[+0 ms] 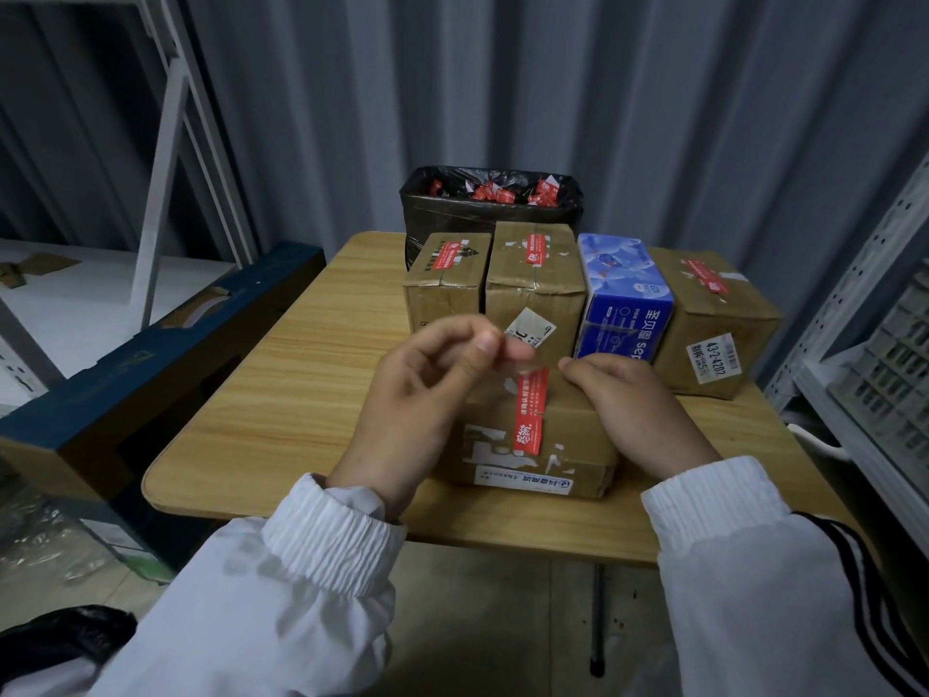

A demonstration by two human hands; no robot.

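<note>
A flat brown cardboard box (568,435) lies on the wooden table (281,394) in front of me. A red tape strip (530,412) with white characters runs across its top. My left hand (427,389) is raised above the box's left side and pinches the far end of a clear tape piece joined to the red strip, lifting it. My right hand (633,399) rests on the box's right top edge, fingers curled over the far edge, holding it down.
Behind the box stand three brown cartons (447,279) (538,284) (714,319) and a blue tissue pack (623,299). A black-lined bin (452,208) with red tape scraps sits at the table's far edge. Metal shelving (879,344) is at right, a dark blue carton (151,364) at left.
</note>
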